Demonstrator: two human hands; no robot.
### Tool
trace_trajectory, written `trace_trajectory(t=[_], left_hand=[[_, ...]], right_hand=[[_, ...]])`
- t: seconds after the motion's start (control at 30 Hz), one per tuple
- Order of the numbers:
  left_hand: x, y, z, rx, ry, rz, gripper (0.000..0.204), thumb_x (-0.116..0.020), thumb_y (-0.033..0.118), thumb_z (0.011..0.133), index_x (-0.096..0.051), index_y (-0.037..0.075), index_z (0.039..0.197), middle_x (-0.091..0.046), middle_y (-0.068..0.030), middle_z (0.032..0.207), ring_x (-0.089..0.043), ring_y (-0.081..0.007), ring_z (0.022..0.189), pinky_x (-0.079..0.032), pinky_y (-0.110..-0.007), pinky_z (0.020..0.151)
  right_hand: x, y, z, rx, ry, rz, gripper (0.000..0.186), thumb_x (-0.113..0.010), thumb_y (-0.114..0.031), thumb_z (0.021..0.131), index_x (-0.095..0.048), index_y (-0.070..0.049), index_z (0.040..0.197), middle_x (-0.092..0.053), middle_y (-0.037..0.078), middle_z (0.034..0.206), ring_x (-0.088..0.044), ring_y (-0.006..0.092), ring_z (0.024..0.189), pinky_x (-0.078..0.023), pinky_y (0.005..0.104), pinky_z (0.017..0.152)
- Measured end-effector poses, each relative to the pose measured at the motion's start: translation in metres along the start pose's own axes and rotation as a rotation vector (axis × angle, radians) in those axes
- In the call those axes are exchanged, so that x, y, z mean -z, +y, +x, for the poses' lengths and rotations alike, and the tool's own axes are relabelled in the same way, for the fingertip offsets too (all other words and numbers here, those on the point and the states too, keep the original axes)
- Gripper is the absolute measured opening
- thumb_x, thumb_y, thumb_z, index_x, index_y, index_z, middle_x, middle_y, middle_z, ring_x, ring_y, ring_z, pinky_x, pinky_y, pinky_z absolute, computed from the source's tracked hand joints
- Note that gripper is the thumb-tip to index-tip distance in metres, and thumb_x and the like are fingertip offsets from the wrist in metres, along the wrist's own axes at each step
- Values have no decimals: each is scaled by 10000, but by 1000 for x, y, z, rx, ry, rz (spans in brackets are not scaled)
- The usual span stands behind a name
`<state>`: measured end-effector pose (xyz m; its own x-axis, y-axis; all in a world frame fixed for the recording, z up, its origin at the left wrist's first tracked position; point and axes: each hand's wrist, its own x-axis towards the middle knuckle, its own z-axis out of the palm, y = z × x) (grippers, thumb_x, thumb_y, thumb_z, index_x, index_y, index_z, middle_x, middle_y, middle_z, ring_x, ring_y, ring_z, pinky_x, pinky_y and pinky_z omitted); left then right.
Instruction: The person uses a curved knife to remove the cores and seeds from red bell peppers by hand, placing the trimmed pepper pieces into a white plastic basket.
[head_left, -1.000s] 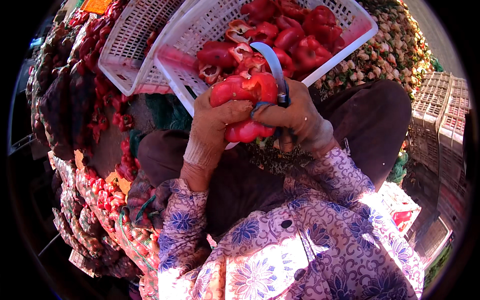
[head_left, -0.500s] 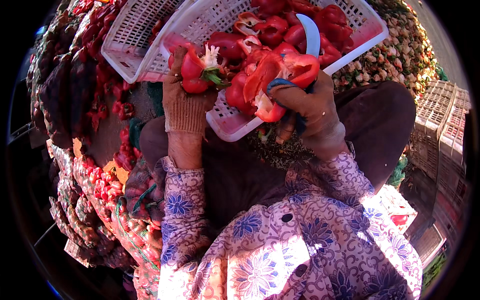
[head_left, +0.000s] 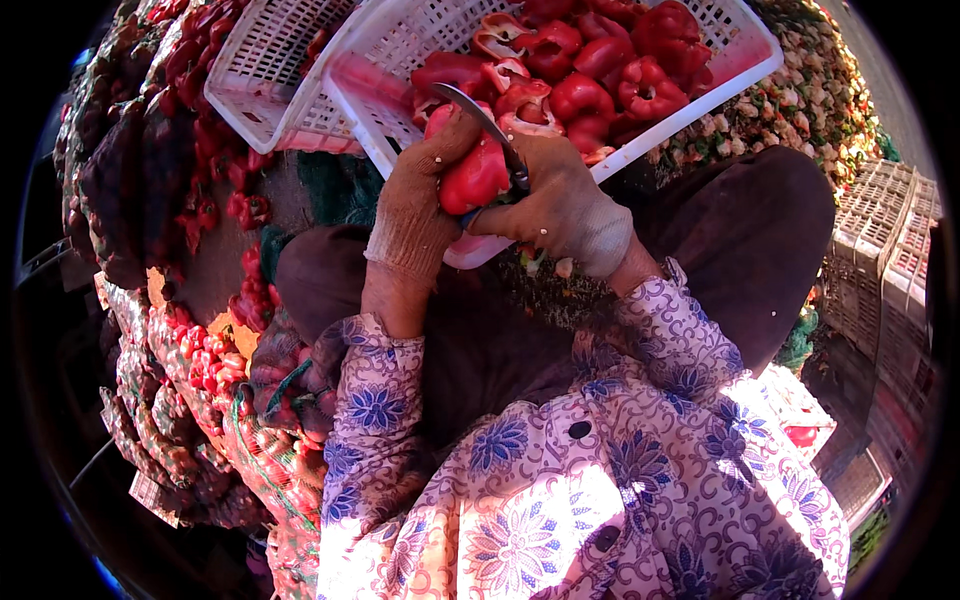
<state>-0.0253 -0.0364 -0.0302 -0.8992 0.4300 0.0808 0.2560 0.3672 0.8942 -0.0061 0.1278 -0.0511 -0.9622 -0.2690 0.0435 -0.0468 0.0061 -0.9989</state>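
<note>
My left hand [head_left: 410, 210], in a brown knit glove, is closed around a red bell pepper [head_left: 475, 182] at the near edge of a white plastic crate. In my right hand [head_left: 568, 205], gloved as well, is a knife with a curved blade [head_left: 466, 104]. The blade reaches up and left, against or just over the pepper; the exact contact is hidden by my fingers. Most of the knife's handle is covered by my right hand. Cut red pepper pieces [head_left: 580, 100] lie heaped in the crate [head_left: 690, 118], just beyond both hands.
A second white crate [head_left: 250, 85] stands at the left. Pepper cores and scraps [head_left: 745, 125] are piled at the right, near stacked crates [head_left: 870, 230]. Filled net sacks [head_left: 265, 455] and loose red peppers [head_left: 210, 360] lie on the left. My bent knees flank the work.
The pepper pieces have left my right hand, and the cored piece no longer shows in my left, which now grips a pepper. The blade swung left as my hands came together.
</note>
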Motion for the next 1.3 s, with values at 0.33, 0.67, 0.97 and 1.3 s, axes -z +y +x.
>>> trace_trajectory(t=[0.33,0.67,0.97,1.3], left_hand=[[-3,6,10,630,11,-1178,389,-608,389,967,-616,28,1114,-658,-56,1004,-644,-157,932,-542,-295,805],[7,-10,18,636,-52,-223,306,-540,70,957,-638,79,1247,-600,-63,1269,-639,-151,1059,-576,-294,756],[149,21,-85,87,812,-619,272,-650,204,930,-673,-14,1090,-697,-126,994,-706,-222,837,-573,-304,662],[105,-233,-263,1176,835,-42,402,-748,265,816,-651,8,1110,-687,-76,880,-677,-200,739,-556,-332,643]], right_hand=[[28,-6,-25,246,-22,-33,326,-807,-133,655,-706,-40,950,-659,73,855,-635,156,711,-506,286,641],[105,-28,-60,101,831,512,513,-544,-325,996,-456,17,1368,-619,106,1164,-511,112,792,-450,180,704],[26,16,-41,83,161,-364,403,-494,-88,973,-506,-47,1373,-655,104,1104,-438,59,619,-400,198,533],[41,24,-42,-2,116,-663,565,-618,25,831,-499,-66,1376,-611,173,1183,-570,159,736,-457,245,592]])
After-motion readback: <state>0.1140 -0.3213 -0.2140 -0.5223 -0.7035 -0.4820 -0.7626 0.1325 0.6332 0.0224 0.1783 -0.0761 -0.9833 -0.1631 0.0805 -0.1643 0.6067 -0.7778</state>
